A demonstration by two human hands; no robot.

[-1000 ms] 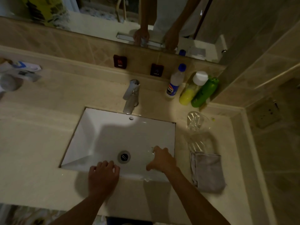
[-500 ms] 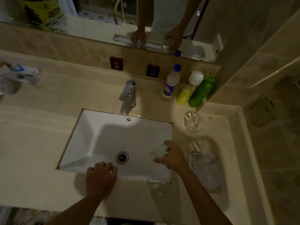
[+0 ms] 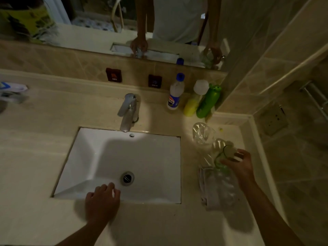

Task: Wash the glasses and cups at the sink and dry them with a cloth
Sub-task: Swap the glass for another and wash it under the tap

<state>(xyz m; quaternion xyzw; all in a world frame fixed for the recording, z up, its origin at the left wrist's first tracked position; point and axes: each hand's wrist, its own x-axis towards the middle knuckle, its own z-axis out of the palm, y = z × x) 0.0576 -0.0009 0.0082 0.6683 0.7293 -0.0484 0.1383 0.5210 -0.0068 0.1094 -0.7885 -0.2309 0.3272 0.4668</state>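
My right hand (image 3: 240, 166) grips a clear drinking glass (image 3: 224, 157), tilted on its side above the counter to the right of the white sink (image 3: 113, 157). Just below it lies a folded grey cloth (image 3: 213, 190). Another clear glass (image 3: 201, 133) stands on the counter behind, and a further glassy shape beside it is hard to make out. My left hand (image 3: 102, 201) rests on the sink's front rim with fingers curled and nothing in it. The basin holds nothing and the tap (image 3: 128, 110) is not running.
Behind the glasses, against the wall, stand a white bottle with a blue cap (image 3: 174, 93), a yellow bottle (image 3: 193, 102) and a green bottle (image 3: 208, 102). A toothpaste tube (image 3: 12, 87) lies at the far left. A wall closes off the counter's right end.
My right hand lifted the glass out of the sink's right side and carried it right, over the cloth on the counter. My left hand stayed on the front rim.
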